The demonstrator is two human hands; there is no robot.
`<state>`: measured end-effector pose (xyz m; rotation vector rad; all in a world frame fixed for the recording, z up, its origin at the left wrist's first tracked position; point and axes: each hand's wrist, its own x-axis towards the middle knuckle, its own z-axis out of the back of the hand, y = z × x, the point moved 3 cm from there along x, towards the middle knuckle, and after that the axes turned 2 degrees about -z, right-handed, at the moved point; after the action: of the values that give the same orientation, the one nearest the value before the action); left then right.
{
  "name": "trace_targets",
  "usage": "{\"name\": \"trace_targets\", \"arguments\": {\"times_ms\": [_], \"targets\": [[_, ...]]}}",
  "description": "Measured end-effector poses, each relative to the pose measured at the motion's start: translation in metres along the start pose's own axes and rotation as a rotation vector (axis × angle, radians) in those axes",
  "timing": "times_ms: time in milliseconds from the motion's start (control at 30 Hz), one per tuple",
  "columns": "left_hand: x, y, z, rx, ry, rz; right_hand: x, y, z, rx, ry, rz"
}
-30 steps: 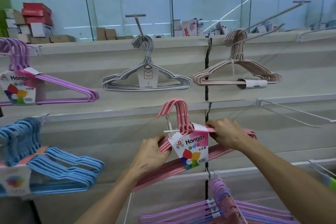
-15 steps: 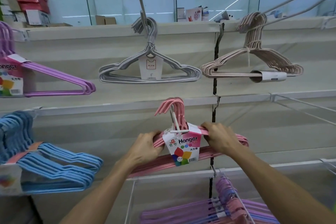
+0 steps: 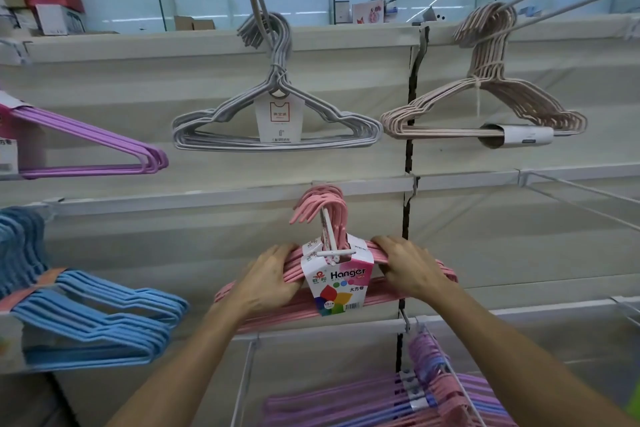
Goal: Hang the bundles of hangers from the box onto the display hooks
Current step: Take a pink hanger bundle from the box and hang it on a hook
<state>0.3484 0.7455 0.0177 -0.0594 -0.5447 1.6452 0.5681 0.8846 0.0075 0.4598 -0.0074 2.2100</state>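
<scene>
A pink hanger bundle with a white "Hanger" label hangs over a white display hook in the middle row of the wall. My left hand grips the bundle's left shoulder. My right hand grips its right shoulder. The curled tops of the hangers sit around the hook's rod, whose T-shaped tip shows just above the label. The box is not in view.
A grey bundle and a beige bundle hang in the top row. Purple hangers and blue hangers hang at left. Mixed purple and pink bundles hang below. Bare wire hooks jut out at right.
The pink bundle has slid further back along the hook, so the hook's tip now stands in front of the hanger tops. Both hands keep their grip. My view has moved closer.
</scene>
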Motion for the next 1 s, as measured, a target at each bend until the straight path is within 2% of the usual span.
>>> {"name": "trace_targets", "arguments": {"times_ms": [267, 467, 667, 767, 900, 1000], "targets": [[-0.004, -0.001, 0.007, 0.11, 0.062, 0.029, -0.007, 0.007, -0.005, 0.114, 0.044, 0.02], [-0.013, 0.0, 0.013, 0.235, 0.002, -0.033, -0.016, 0.009, -0.002, 0.167, 0.1, 0.022], [-0.035, -0.005, 0.024, 0.208, -0.034, -0.042, -0.036, 0.008, 0.018, 0.182, 0.097, 0.012], [-0.052, -0.017, 0.03, 0.18, -0.102, -0.07, -0.053, 0.002, 0.029, 0.206, 0.072, -0.001], [-0.078, -0.045, 0.032, 0.066, -0.275, -0.154, -0.085, -0.004, 0.047, 0.223, -0.03, -0.02], [-0.098, -0.076, 0.028, -0.04, -0.327, -0.22, -0.115, -0.009, 0.062, 0.247, -0.088, -0.036]]}}
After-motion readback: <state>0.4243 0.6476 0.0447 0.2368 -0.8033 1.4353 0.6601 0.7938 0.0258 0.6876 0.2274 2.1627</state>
